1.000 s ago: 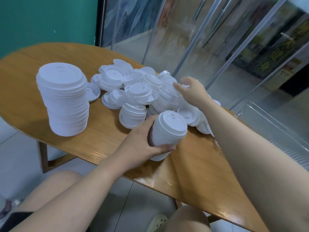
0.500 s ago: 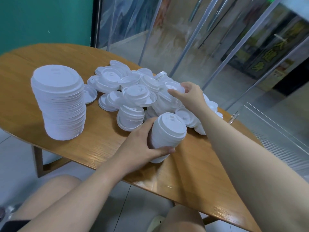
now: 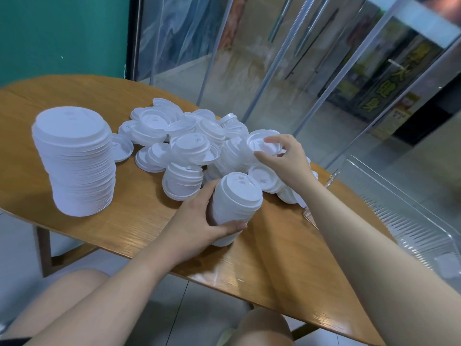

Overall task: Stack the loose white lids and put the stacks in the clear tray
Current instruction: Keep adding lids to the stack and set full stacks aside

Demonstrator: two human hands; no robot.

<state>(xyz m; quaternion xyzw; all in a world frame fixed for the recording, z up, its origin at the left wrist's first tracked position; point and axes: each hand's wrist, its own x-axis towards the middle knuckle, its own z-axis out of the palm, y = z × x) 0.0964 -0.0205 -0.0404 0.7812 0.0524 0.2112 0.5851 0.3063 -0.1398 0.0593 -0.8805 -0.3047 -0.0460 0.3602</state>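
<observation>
Free: bare table [image 3: 129, 228] strip along near edge, btwn tall stack [image 3: 74, 161] and held stack [image 3: 234, 203]; also near-right corner.
Blocked: loose lid pile [image 3: 189, 146] fills table centre/far side.
Right: clear tray [image 3: 409, 221] w/ raised walls, open top, just beside table edge.
Far: glass panels [image 3: 274, 58].

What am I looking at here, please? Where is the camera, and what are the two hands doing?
The camera sits on a person's head and looks down at their own arms. On the wooden table lie a tall stack of white lids and a pile of loose lids. The left hand grips a smaller stack, tilted. The right hand pinches one lid from the pile. The clear tray is at the right.
</observation>
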